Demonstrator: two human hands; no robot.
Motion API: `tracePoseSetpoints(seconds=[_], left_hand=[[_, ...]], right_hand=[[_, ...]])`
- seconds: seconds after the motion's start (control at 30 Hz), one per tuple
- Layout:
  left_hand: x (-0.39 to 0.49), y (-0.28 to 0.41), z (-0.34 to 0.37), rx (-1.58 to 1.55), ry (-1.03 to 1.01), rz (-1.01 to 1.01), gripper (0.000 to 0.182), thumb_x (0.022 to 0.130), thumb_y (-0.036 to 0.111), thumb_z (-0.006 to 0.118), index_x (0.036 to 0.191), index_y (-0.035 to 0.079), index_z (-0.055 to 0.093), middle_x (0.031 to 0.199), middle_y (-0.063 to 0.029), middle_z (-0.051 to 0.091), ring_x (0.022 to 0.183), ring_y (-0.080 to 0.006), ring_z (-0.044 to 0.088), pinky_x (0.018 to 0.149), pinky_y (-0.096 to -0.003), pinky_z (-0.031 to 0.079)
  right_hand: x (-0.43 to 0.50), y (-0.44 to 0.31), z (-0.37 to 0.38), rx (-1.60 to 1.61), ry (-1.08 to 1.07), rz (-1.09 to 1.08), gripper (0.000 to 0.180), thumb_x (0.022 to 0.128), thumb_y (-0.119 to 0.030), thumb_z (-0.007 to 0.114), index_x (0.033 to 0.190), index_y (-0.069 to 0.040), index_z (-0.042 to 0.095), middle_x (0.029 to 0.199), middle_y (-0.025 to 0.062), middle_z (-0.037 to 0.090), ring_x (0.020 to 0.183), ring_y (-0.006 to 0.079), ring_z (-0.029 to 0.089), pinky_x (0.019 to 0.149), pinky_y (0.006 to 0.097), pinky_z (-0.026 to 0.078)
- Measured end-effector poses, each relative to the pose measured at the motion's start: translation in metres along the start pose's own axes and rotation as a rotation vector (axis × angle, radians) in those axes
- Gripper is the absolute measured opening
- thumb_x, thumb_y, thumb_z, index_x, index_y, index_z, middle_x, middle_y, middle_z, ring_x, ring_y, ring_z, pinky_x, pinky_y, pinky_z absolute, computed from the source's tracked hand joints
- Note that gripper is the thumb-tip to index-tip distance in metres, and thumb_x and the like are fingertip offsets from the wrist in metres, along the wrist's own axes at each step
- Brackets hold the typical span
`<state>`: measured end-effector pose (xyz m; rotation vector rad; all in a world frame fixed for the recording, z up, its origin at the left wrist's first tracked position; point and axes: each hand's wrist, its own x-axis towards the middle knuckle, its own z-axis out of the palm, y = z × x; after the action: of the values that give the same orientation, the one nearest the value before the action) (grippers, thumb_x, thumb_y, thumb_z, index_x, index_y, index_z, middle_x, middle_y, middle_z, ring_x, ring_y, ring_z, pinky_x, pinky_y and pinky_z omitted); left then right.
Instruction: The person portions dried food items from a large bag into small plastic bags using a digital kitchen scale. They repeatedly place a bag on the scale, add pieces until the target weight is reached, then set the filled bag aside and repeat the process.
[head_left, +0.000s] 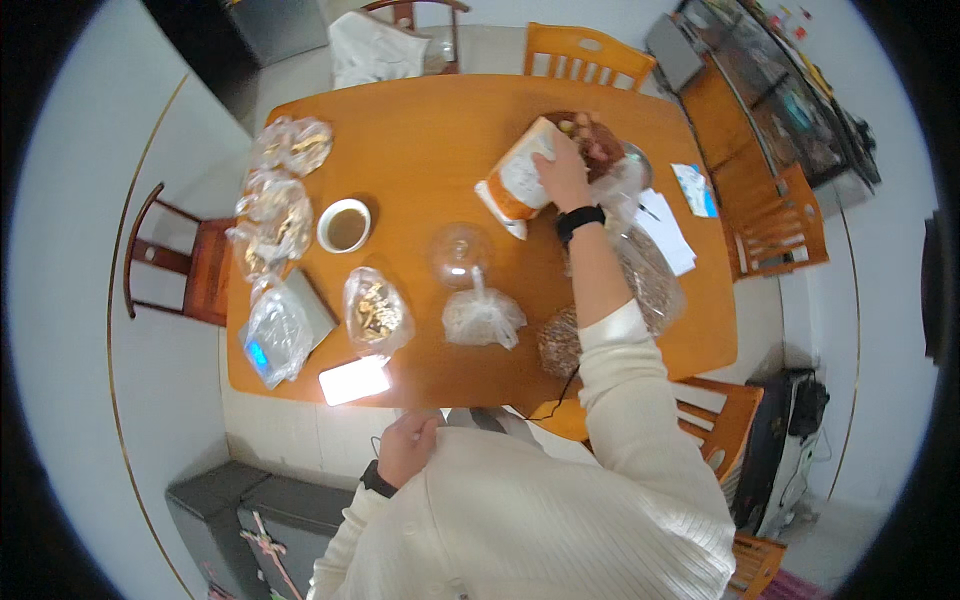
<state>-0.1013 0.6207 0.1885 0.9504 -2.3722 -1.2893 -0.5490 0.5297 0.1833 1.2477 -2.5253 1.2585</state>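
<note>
My right hand (564, 174) grips the upper right part of a white-and-orange soft pack (517, 176), seemingly tissues, at the far side of the wooden table. Dark reddish items (598, 146), perhaps fruit, lie just beyond the hand. A clear plastic bag (619, 191) lies beside my wrist. My left hand (407, 448) is held at my waist below the table's near edge, fingers curled, with nothing visible in it. Nearest to it on the table is a phone (354, 380) with a glaring white screen. A knotted plastic bag (484, 316) lies before me.
At left are bags of pale pieces (277, 214), a cup of brown liquid (346, 226), an open bag of chopped pieces (377, 311), and a scale (259, 356) under plastic. A clear round container (460, 255) stands mid-table. Brown-filled bags (652, 281) and paper (671, 240) lie right.
</note>
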Motion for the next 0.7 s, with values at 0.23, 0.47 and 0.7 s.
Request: tracePoseSetpoints(seconds=[0.23, 0.47, 0.7], left_hand=[[-0.019, -0.002, -0.014, -0.039, 0.064, -0.147, 0.012, 0.085, 0.012, 0.058, 0.088, 0.002, 0.065, 0.079, -0.0159, 0.061, 0.072, -0.0343, 0.059, 0.064, -0.0394, 0.048], [-0.039, -0.017, -0.038, -0.077, 0.085, -0.128, 0.012, 0.086, 0.008, 0.057, 0.092, 0.001, 0.065, 0.083, -0.0146, 0.065, 0.074, -0.0319, 0.061, 0.066, -0.0357, 0.05], [-0.083, -0.054, -0.097, -0.167, 0.138, -0.133, 0.011, 0.087, 0.005, 0.057, 0.09, -0.001, 0.065, 0.083, -0.0156, 0.064, 0.074, -0.0291, 0.062, 0.067, -0.0318, 0.049]], right_hand=[[0.013, 0.032, 0.025, -0.353, -0.179, 0.152, 0.035, 0.078, -0.025, 0.067, 0.101, 0.001, 0.065, 0.1, 0.0227, 0.064, 0.099, 0.0371, 0.06, 0.085, 0.0439, 0.045], [-0.026, -0.04, -0.015, -0.041, 0.141, -0.101, 0.023, 0.081, -0.017, 0.07, 0.094, 0.001, 0.064, 0.081, 0.0129, 0.064, 0.073, 0.0226, 0.062, 0.068, 0.0318, 0.048], [-0.138, -0.192, -0.103, 0.195, 0.074, 0.03, 0.013, 0.081, -0.006, 0.07, 0.091, 0.0, 0.064, 0.076, 0.0009, 0.058, 0.066, 0.0069, 0.051, 0.061, 0.0229, 0.043]])
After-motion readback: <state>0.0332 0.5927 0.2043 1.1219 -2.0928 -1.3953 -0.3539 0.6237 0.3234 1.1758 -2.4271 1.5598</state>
